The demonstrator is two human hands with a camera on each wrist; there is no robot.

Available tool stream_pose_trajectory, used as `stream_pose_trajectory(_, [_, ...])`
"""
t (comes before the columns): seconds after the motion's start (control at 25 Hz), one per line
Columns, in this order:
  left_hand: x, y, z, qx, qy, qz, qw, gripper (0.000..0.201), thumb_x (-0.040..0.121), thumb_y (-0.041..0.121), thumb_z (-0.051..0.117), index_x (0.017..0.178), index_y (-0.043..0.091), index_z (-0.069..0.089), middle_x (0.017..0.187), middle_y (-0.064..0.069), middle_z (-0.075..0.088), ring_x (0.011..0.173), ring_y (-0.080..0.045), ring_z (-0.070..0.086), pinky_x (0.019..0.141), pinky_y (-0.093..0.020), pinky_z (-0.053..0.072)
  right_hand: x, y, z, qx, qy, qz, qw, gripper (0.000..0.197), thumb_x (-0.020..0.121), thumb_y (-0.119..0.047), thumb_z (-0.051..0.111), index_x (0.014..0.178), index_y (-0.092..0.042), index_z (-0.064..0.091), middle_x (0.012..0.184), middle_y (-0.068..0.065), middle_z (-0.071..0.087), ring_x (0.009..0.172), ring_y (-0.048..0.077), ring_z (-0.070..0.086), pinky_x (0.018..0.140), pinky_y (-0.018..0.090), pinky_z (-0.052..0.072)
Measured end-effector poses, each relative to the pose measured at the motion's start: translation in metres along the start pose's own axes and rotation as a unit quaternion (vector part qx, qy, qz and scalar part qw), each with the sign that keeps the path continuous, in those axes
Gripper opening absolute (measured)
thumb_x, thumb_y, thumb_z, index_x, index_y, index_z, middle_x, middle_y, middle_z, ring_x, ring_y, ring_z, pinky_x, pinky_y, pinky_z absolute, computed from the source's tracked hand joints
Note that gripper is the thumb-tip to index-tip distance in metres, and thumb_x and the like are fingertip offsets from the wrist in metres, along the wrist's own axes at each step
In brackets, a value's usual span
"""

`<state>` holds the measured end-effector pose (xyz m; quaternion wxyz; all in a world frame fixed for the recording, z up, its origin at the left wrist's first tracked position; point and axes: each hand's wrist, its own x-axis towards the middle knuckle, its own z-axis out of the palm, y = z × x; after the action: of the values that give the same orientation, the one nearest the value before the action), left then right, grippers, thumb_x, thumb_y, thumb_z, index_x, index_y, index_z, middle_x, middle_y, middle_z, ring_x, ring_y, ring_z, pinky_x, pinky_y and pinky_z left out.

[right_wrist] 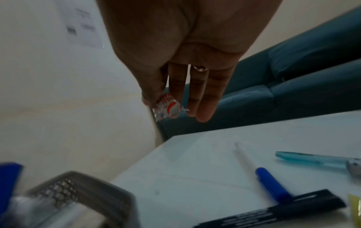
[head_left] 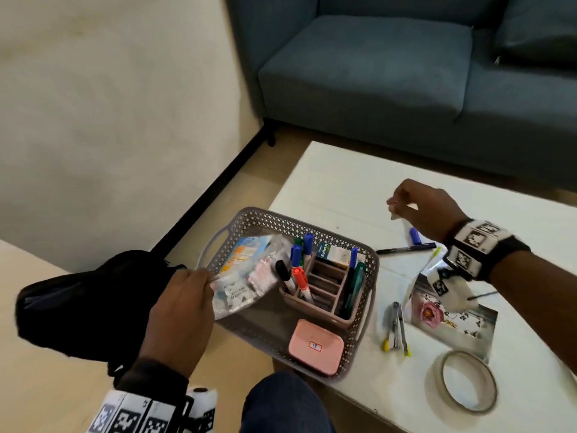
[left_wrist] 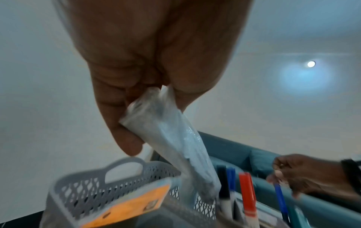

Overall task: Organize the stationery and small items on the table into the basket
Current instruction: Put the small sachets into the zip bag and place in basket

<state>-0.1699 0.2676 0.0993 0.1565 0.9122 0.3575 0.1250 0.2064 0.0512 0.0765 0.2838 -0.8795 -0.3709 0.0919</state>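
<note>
A grey perforated basket [head_left: 246, 223] sits at the white table's left edge. Inside it stand a pen organizer [head_left: 324, 292] with markers, a small box [head_left: 335, 254], a pink case [head_left: 315, 346] and an orange-labelled pack [head_left: 240, 253]. My left hand [head_left: 184, 304] pinches the corner of a clear plastic bag [head_left: 249, 282] of small items over the basket's left half; the bag [left_wrist: 171, 138] hangs down from my fingers. My right hand [head_left: 427, 207] hovers over the table right of the basket, pinching a small red-and-white wrapper [right_wrist: 167, 106].
On the table [head_left: 343, 182] lie a black marker [head_left: 406, 249], a blue-capped pen [head_left: 415, 235], a teal pen [right_wrist: 312, 158], a stapler [head_left: 397, 328], a floral card [head_left: 449, 314] and a tape roll [head_left: 468, 381]. A black bag [head_left: 81, 304] rests at left; a blue sofa [head_left: 406, 73] stands behind.
</note>
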Motion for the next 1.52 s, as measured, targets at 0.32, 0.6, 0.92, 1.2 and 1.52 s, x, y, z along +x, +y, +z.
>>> stream_pose_trajectory(0.32, [-0.065,0.022,-0.125,-0.144,0.130,-0.001,0.981,0.013,0.098,0.016,0.057,0.093,0.024,0.066,0.082,0.010,0.069,0.079,0.001,0.060,0.062,-0.009,0.041,-0.149,-0.143,-0.010,0.437,0.034,0.069,0.896,0.022,0.098,0.002,0.046,0.089,-0.009,0.063,0.069,0.006,0.060,0.058,0.020,0.059,0.062,0.043,0.053])
stream_pose_trajectory(0.6, [-0.156,0.117,-0.124,-0.080,0.027,0.387,0.918,0.024,0.093,0.026,0.056,0.113,0.022,0.069,0.118,0.007,0.067,0.109,-0.006,0.063,0.095,-0.017,0.047,-0.287,-0.201,-0.026,0.675,-0.086,0.127,0.721,0.031,0.075,-0.045,0.077,0.085,-0.016,0.075,0.070,0.008,0.054,0.057,0.015,0.042,0.053,0.030,0.032])
stream_pose_trajectory(0.92, [-0.206,0.153,-0.071,-0.497,-0.420,-0.007,0.759,0.052,0.087,0.038,0.072,0.132,0.017,0.058,0.126,-0.010,0.068,0.116,-0.028,0.065,0.097,-0.049,0.053,-0.386,-0.152,-0.021,0.581,-0.159,0.088,0.793,0.043,0.081,-0.029,0.076,0.112,0.001,0.068,0.089,0.017,0.064,0.067,0.027,0.050,0.050,0.022,0.041])
stream_pose_trajectory(1.2, [-0.196,0.143,-0.100,-0.568,-0.336,-0.146,0.737,0.099,0.032,0.031,0.100,0.119,0.007,0.060,0.099,-0.026,0.073,0.074,-0.036,0.074,0.058,-0.042,0.061,-0.379,-0.141,-0.024,0.464,-0.103,0.083,0.876,0.016,0.085,-0.012,0.076,0.101,-0.010,0.074,0.078,-0.012,0.071,0.063,-0.007,0.062,0.053,0.005,0.042])
stream_pose_trajectory(1.52, [-0.168,0.157,-0.143,-0.565,-0.418,-0.099,0.704,0.070,0.034,0.020,0.100,0.095,-0.002,0.075,0.092,-0.027,0.071,0.071,-0.034,0.072,0.067,-0.039,0.062,-0.374,-0.104,-0.030,0.476,-0.062,0.152,0.864,0.027,0.081,-0.038,0.078,0.097,-0.016,0.074,0.071,-0.004,0.069,0.049,0.013,0.044,0.048,0.028,0.038])
